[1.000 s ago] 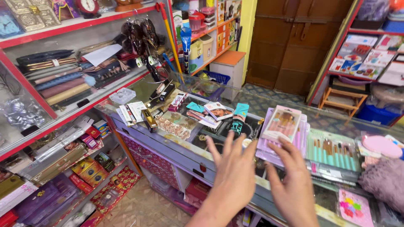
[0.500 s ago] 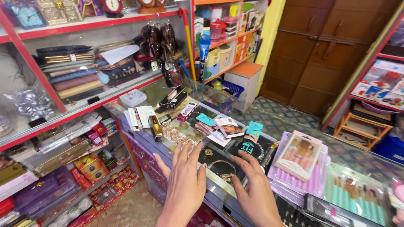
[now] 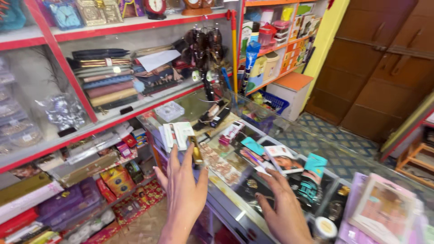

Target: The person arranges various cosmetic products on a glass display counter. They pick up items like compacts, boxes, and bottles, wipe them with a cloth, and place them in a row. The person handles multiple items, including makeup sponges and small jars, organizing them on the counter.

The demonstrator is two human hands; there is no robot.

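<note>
I stand behind a glass shop counter (image 3: 235, 205) covered with small packets. My left hand (image 3: 183, 190) is raised over the counter's left end, fingers spread, holding nothing; its fingertips are close to a gold tube (image 3: 197, 151) and a white and green box (image 3: 177, 134). My right hand (image 3: 282, 205) rests palm down on the glass, fingers apart, just below a teal packet (image 3: 251, 147) and a photo-printed packet (image 3: 284, 159). A second teal packet (image 3: 312, 178) lies to its right.
Red-edged shelves (image 3: 113, 122) on the left hold folded wallets (image 3: 108, 81), clocks and boxed goods. Hanging sunglasses (image 3: 205, 45) stand behind the counter's far end. Pink packets (image 3: 384, 208) lie at the right. A brown wooden door (image 3: 384, 68) and a blue basket (image 3: 273, 101) are beyond.
The view has swung left along the counter. Both hands have moved left with it, away from the pink packets, and the left hand now hovers near the gold tube.
</note>
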